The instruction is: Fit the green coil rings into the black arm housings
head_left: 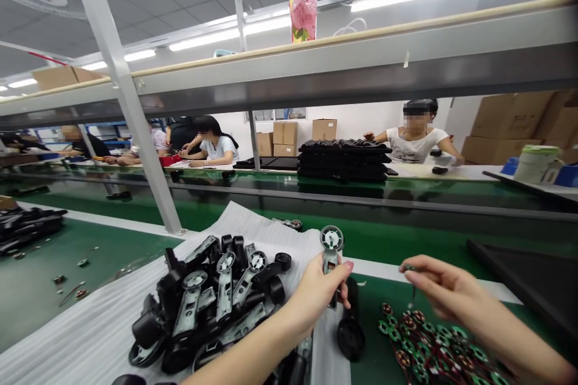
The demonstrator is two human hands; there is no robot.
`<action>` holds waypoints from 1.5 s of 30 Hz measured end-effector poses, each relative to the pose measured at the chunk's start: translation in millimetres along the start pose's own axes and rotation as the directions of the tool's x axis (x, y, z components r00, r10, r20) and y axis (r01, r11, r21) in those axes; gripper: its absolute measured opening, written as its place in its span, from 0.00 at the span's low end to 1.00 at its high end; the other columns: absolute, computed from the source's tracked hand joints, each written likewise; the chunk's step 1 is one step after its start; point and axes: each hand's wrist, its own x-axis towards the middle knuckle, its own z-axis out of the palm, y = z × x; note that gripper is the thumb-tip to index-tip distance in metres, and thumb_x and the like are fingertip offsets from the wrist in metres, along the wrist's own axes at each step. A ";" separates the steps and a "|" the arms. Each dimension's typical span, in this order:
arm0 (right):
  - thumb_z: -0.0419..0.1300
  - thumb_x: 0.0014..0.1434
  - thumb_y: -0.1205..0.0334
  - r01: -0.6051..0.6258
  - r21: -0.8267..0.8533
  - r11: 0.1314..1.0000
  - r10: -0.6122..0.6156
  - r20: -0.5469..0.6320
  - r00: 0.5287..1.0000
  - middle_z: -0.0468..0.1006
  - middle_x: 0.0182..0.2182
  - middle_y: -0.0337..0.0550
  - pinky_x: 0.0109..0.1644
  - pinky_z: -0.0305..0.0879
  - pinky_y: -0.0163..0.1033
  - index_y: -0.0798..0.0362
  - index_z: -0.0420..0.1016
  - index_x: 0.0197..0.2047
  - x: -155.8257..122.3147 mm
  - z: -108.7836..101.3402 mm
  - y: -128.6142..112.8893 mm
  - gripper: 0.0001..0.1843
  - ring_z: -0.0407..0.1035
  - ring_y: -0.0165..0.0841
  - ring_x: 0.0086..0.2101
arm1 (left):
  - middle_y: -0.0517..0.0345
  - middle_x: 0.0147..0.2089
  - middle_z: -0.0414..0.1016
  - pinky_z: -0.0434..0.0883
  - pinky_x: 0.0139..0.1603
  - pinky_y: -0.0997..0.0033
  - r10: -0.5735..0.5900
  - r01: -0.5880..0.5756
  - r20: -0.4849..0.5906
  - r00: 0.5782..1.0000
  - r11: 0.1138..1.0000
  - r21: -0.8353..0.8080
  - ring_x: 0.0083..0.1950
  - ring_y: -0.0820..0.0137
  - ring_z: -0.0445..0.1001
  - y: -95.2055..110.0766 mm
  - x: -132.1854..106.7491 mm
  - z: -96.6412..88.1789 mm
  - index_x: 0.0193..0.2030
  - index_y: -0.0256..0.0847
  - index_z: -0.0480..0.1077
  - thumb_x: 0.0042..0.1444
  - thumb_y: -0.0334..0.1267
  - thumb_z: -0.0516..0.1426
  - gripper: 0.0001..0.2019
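While the left hand (316,301) closes its grip around a black-and-metal bracket assembly (331,267), holding it upright with its round grey-and-white hub (332,238) on top, the right hand (445,289) pinches a small green piece (409,267) trailing a thin wire, its grip almost shut between thumb and finger. At about 8 o'clock, similar assemblies (217,307) lie heaped on a white foam sheet (90,337). A black roller (350,328) stands just beside the left hand on the green bench (372,313). Green rings with red wires (433,343) lie piled at 4 o'clock, near a black tray (519,289) at 3 o'clock. Across the line at 1 o'clock, a co-worker (418,138) sits beside stacked black parts (343,159).
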 end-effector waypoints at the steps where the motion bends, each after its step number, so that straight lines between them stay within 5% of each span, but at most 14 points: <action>1: 0.58 0.53 0.38 -0.028 0.183 0.983 0.004 0.133 0.991 0.65 0.17 0.33 0.19 0.51 0.34 0.50 0.71 0.40 -8.0 11.5 -13.7 0.23 0.58 0.28 0.16 | 0.66 0.22 0.64 0.65 0.25 0.75 0.007 -0.007 0.019 1.000 1.000 0.025 0.22 0.77 0.64 0.2 0.1 -0.2 0.31 0.39 0.60 0.52 0.47 0.59 0.15; 5: 0.59 0.59 0.48 -0.071 0.512 0.856 -0.130 0.347 0.929 0.75 0.28 0.40 0.33 0.59 0.35 0.51 0.70 0.38 -26.8 35.2 -42.8 0.14 0.69 0.30 0.30 | 0.56 0.33 0.74 0.68 0.34 0.73 0.010 -0.025 0.123 0.992 0.992 0.121 0.33 0.73 0.71 11.5 -2.0 -3.2 0.34 0.37 0.63 0.47 0.48 0.63 0.18; 10: 0.59 0.61 0.55 -0.051 0.552 0.832 -0.173 0.347 0.922 0.76 0.30 0.37 0.33 0.56 0.34 0.50 0.68 0.41 -22.1 32.2 -34.9 0.09 0.69 0.28 0.30 | 0.57 0.31 0.74 0.70 0.36 0.69 -0.172 0.129 0.272 0.947 0.977 0.170 0.30 0.74 0.73 29.2 -6.1 -9.1 0.33 0.37 0.63 0.49 0.49 0.63 0.18; 14: 0.59 0.61 0.57 -0.015 0.534 0.845 -0.223 0.378 0.899 0.76 0.34 0.39 0.36 0.59 0.35 0.50 0.68 0.41 -19.9 28.3 -29.2 0.08 0.70 0.30 0.33 | 0.57 0.31 0.73 0.70 0.37 0.70 -0.181 0.123 0.281 0.942 0.969 0.214 0.32 0.73 0.73 29.4 -6.5 -10.4 0.33 0.36 0.64 0.49 0.46 0.63 0.16; 18: 0.60 0.59 0.55 0.034 0.477 0.878 -0.251 0.400 0.881 0.75 0.40 0.43 0.41 0.61 0.38 0.48 0.67 0.47 -24.4 24.9 -31.8 0.13 0.68 0.32 0.37 | 0.60 0.32 0.72 0.70 0.36 0.70 -0.050 -0.012 0.212 0.976 0.960 0.279 0.34 0.71 0.72 26.0 -4.6 -10.3 0.36 0.37 0.63 0.50 0.42 0.62 0.14; 22: 0.57 0.59 0.50 0.058 0.360 0.931 -0.178 0.311 0.934 0.73 0.41 0.45 0.41 0.63 0.40 0.49 0.66 0.51 -25.7 32.1 -34.1 0.19 0.68 0.36 0.39 | 0.61 0.31 0.72 0.70 0.37 0.69 0.127 -0.174 0.131 0.983 0.876 0.450 0.33 0.71 0.72 23.8 -5.6 -6.7 0.38 0.38 0.63 0.53 0.40 0.59 0.11; 28: 0.50 0.63 0.47 0.218 0.030 0.975 -0.220 0.140 0.965 0.68 0.26 0.36 0.35 0.59 0.37 0.50 0.71 0.33 -22.5 44.0 -35.3 0.17 0.63 0.32 0.30 | 0.59 0.37 0.72 0.72 0.31 0.70 0.106 -0.177 0.162 0.981 0.833 0.524 0.35 0.69 0.72 26.0 -8.4 -6.6 0.41 0.39 0.64 0.56 0.46 0.57 0.13; 32: 0.48 0.64 0.49 0.247 -0.079 0.966 -0.237 0.112 0.965 0.69 0.27 0.37 0.32 0.57 0.36 0.49 0.70 0.33 -23.7 42.5 -37.3 0.17 0.62 0.32 0.29 | 0.59 0.39 0.74 0.70 0.39 0.69 0.131 -0.210 0.174 0.976 0.776 0.595 0.36 0.70 0.72 33.1 -6.3 -16.8 0.42 0.40 0.66 0.56 0.49 0.56 0.15; 45: 0.47 0.67 0.57 0.394 -0.214 0.894 -0.374 0.128 0.918 0.74 0.32 0.40 0.36 0.61 0.38 0.49 0.70 0.36 -25.7 46.3 -37.0 0.13 0.68 0.34 0.33 | 0.59 0.34 0.75 0.69 0.34 0.72 -0.062 -0.089 0.264 0.963 0.847 0.524 0.32 0.72 0.70 30.2 -7.5 -14.5 0.36 0.38 0.66 0.50 0.39 0.61 0.11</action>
